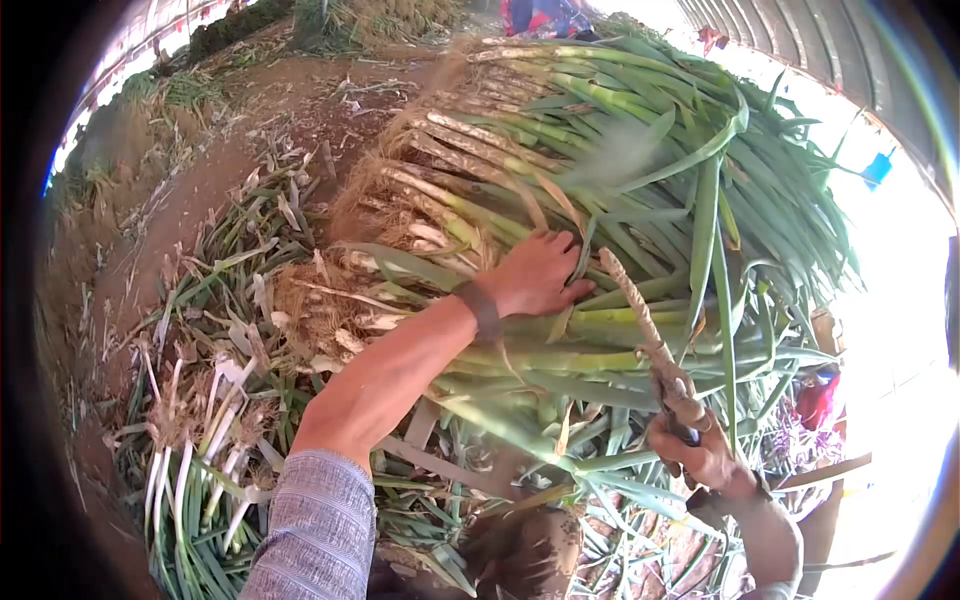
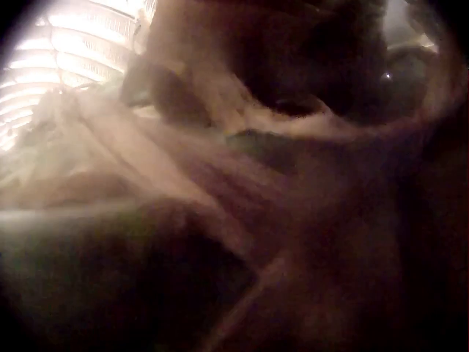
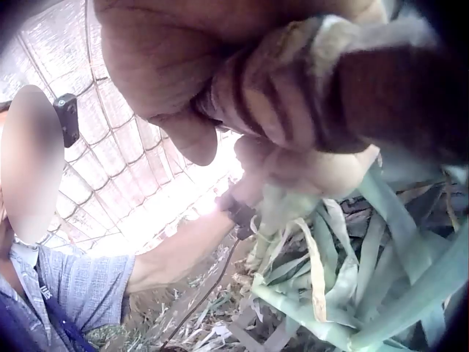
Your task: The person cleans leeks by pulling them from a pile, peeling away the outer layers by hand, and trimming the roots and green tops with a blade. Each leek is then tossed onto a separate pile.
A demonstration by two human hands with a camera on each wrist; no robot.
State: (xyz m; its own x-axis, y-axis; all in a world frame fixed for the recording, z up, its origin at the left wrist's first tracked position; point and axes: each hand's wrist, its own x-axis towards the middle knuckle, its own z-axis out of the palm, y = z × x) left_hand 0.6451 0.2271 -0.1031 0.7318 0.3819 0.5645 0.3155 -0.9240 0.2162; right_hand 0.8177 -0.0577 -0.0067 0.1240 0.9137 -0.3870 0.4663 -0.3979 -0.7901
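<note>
A large heap of long green onions (image 1: 620,170) lies with pale, hairy roots to the left and green leaves to the right. My left hand (image 1: 535,275) reaches into the heap and grips green onion stalks, its fingertips partly hidden among leaves. In the left wrist view the picture is dark and blurred, with pale stalk-like strips (image 2: 139,154) close by. My right hand (image 1: 695,450) holds a long, dirt-coated stick-like tool (image 1: 640,310) that points up over the leaves. From the right wrist, my fingers curl round its brown banded grip (image 3: 271,95).
Thinner trimmed onions (image 1: 185,480) lie in a bunch at lower left. Stripped leaves (image 1: 275,225) litter the brown soil (image 1: 215,170). Another person in red and blue (image 1: 548,18) is at the far top. A ribbed tunnel roof (image 1: 790,40) curves overhead at right.
</note>
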